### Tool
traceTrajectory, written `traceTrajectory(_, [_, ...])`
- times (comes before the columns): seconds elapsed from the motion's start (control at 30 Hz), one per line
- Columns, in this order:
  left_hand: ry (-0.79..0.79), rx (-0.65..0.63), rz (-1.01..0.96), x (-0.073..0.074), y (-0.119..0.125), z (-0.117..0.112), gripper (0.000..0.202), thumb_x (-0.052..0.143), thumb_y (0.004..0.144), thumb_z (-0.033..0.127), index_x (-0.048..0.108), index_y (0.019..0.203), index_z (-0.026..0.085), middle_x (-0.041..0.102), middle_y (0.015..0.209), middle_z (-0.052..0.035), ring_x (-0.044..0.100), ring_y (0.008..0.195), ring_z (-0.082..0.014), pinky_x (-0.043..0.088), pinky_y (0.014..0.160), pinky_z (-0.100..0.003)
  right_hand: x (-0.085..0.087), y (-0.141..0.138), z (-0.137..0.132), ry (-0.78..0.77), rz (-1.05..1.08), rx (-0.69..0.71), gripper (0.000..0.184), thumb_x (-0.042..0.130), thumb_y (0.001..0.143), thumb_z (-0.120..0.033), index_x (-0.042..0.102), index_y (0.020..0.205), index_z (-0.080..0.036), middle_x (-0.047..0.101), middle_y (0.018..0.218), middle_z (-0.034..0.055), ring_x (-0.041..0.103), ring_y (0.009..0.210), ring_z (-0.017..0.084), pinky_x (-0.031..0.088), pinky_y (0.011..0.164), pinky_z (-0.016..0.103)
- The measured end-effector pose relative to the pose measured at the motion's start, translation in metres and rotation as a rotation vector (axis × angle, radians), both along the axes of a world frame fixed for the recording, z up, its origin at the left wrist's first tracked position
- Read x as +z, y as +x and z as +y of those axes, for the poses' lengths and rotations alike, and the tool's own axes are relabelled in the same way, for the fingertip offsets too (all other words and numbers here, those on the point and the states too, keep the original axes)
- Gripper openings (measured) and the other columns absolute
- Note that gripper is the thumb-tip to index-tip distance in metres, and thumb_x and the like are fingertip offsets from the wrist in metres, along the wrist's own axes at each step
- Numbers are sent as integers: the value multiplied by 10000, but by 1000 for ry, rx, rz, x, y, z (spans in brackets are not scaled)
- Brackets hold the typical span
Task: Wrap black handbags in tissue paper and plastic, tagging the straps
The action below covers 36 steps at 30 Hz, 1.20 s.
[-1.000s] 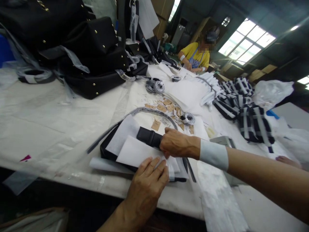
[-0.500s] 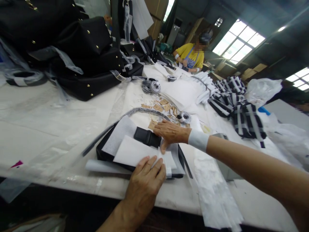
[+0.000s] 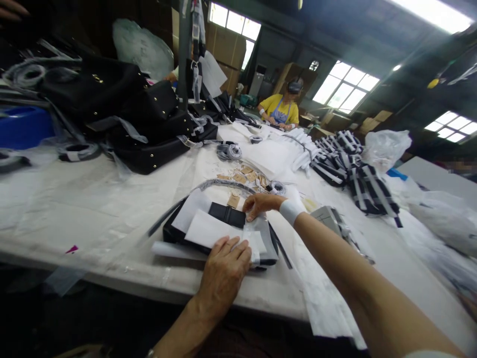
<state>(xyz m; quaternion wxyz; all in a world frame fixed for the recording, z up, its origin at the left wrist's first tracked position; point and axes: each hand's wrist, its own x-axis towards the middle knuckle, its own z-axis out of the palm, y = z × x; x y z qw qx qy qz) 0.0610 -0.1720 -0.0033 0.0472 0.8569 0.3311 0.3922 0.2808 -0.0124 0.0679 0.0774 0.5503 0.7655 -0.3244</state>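
Note:
In front of me a black bag (image 3: pixel 172 233) lies flat, partly covered by white paper sheets (image 3: pixel 208 229). A black folded leather piece with a narrow band (image 3: pixel 227 215) shows above the paper. My left hand (image 3: pixel 225 266) lies with its fingers stretched over the lower edge of the paper. At the right end of the leather piece is my right hand (image 3: pixel 261 205), fingers bent and thumb curled toward them; what lies between the fingertips is hidden. A wrapped strap (image 3: pixel 219 183) arcs behind the bag.
Black bags (image 3: pixel 149 144) are piled at left. Brown tags (image 3: pixel 251 175) and coiled wrapped straps (image 3: pixel 229 151) lie beyond the bag. Black-and-white bundles (image 3: pixel 368 186) and a metal-edged box (image 3: pixel 330 219) are at right. A person in yellow (image 3: pixel 279 109) works at the far end.
My view has tilted up and turned left. My right hand has gone from spread over the leather piece to bent fingers at its right end. The left hand stays on the paper.

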Motion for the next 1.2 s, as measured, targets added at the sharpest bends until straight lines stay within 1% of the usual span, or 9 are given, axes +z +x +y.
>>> traceTrajectory(0.17, [11,0,-16,-2,0,0,131,594,937,245,612,1066,229,713,1144,10,628,1085,-222,379,1000,-411,15,7,-11,260,58,-188,300,777,706,-267,756,990,-172,754,889,36,687,825,197,513,727,259])
traceTrajectory(0.33, [22,2,-41,-3,0,0,137,568,950,244,611,1079,225,711,1153,10,627,1096,-222,374,1004,-408,29,-4,-62,449,102,-233,204,615,880,-317,758,977,-208,760,903,35,691,815,203,514,757,299])
traceTrajectory(0.5, [27,1,-42,-3,0,0,149,529,968,239,616,1089,226,716,1142,-1,629,1098,-224,377,1004,-414,7,-23,-104,507,27,52,222,584,893,-180,752,1033,-221,762,995,54,693,945,225,500,907,352])
traceTrajectory(0.63, [19,2,-38,-2,0,0,159,560,952,239,618,1100,234,713,1158,-4,628,1108,-220,396,1004,-419,-1,-21,-114,536,105,-24,263,572,921,-205,709,1146,-216,743,1103,67,689,1011,229,525,939,384])
traceTrajectory(0.77, [2,5,-75,-4,1,-2,147,558,956,254,632,1081,230,724,1126,-12,634,1104,-213,415,1014,-423,-4,-35,-144,746,171,-27,282,533,963,-262,672,1203,-215,714,1180,90,648,1131,258,469,1052,473])
traceTrajectory(0.87, [20,10,-105,-3,-2,-2,234,458,998,257,604,1169,192,704,1181,-56,623,1141,-208,432,1026,-424,-15,-51,-175,849,227,21,413,526,976,-296,529,1378,-200,620,1340,117,574,1250,248,477,1067,441])
traceTrajectory(1.0, [6,-25,4,10,-15,0,337,438,976,181,517,1297,113,647,1284,-112,583,1214,-191,457,1049,-376,-39,-60,-192,942,154,82,778,647,895,-425,295,1514,-111,510,1438,202,506,1319,297,489,1056,468])
traceTrajectory(1.1, [43,-51,125,29,-36,9,325,507,941,162,553,1261,132,640,1297,-101,582,1217,-196,446,1076,-369,-55,-61,-189,1010,-2,115,692,574,901,-214,283,1516,-89,490,1455,206,472,1347,306,449,1084,504])
traceTrajectory(1.2, [108,36,223,46,-70,29,229,558,947,272,631,1149,191,658,1275,-76,537,1275,-271,349,1138,-514,-61,-66,-187,1066,-124,98,623,421,857,-12,371,1473,-97,497,1457,182,477,1345,285,448,1081,499])
